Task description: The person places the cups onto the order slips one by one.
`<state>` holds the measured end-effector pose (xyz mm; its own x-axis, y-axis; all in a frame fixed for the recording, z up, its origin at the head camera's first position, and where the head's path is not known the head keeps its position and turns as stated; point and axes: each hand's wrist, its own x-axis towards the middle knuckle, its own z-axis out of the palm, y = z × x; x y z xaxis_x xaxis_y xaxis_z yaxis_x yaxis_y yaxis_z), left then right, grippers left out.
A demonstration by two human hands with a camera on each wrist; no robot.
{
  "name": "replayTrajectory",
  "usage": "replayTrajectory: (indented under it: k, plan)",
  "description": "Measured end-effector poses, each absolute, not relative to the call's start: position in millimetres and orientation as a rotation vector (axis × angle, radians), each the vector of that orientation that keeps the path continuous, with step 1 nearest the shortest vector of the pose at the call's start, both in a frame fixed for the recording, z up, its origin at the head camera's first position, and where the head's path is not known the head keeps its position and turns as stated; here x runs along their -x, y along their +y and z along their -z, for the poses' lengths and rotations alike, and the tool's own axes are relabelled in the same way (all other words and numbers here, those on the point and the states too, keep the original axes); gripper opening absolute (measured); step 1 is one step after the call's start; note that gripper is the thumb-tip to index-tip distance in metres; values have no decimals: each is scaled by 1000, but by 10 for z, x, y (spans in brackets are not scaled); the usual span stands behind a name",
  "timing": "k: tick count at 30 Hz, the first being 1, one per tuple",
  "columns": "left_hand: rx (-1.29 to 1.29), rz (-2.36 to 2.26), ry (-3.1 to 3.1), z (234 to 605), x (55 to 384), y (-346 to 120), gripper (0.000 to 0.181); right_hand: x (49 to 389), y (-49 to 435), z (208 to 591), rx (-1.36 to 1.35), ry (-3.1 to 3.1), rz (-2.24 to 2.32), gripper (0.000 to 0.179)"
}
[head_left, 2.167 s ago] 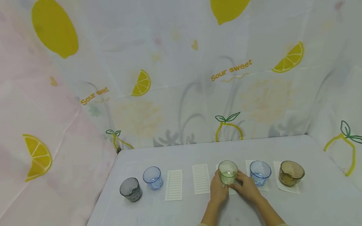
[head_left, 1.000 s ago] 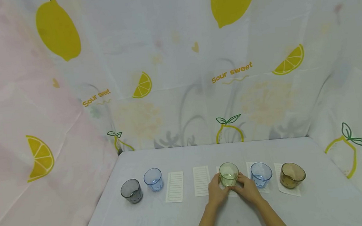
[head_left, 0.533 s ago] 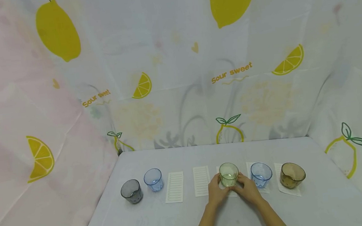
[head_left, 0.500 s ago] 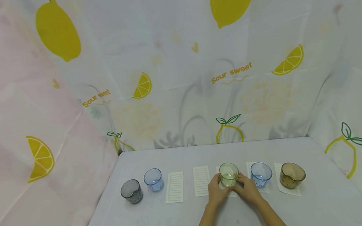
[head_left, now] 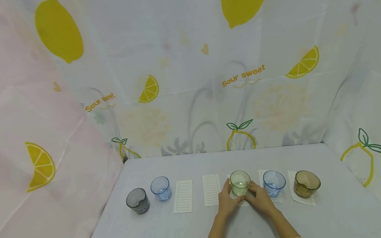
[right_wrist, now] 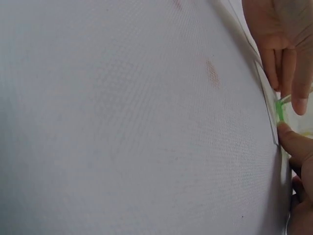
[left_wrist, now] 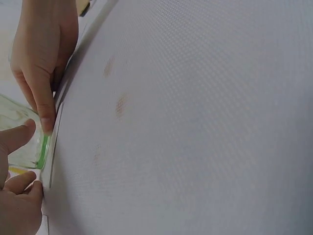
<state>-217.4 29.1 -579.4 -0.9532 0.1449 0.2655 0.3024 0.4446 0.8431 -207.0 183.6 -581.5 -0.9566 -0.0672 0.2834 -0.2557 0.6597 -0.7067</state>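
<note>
A pale green glass cup (head_left: 240, 182) stands upright on a lined paper card, which is mostly hidden under it and the hands. My left hand (head_left: 227, 202) holds the cup from the left and my right hand (head_left: 261, 199) from the right, thumbs meeting at its near side. Up close in the left wrist view, the cup's bright green base edge (left_wrist: 43, 152) sits low over the card, fingertips right beside it. The right wrist view catches the same base edge (right_wrist: 279, 110) between the fingers of both hands.
Right of the hands, a blue glass cup (head_left: 274, 182) and an amber glass cup (head_left: 306, 183) stand on cards. Left lie two lined cards, a nearer one (head_left: 212, 190) and a farther one (head_left: 183, 196). Beyond them stand another blue cup (head_left: 160, 189) and a grey cup (head_left: 138, 200).
Since the oldest frame, my left hand has shifted slightly left and its fingers have spread a little around the cup. The cups and cards keep their places; the head view tilts slightly.
</note>
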Motion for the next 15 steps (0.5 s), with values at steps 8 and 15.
replayTrajectory:
  k: [8,15]
  plan:
    - [398,1749,-2462,5716,2082,167,77,2033,1855,5813,-274,-2693,-1090,40]
    - [373,1926,-2395,5672,2015,75,71,1986,1851,5791,-275,-2782,-1041,43]
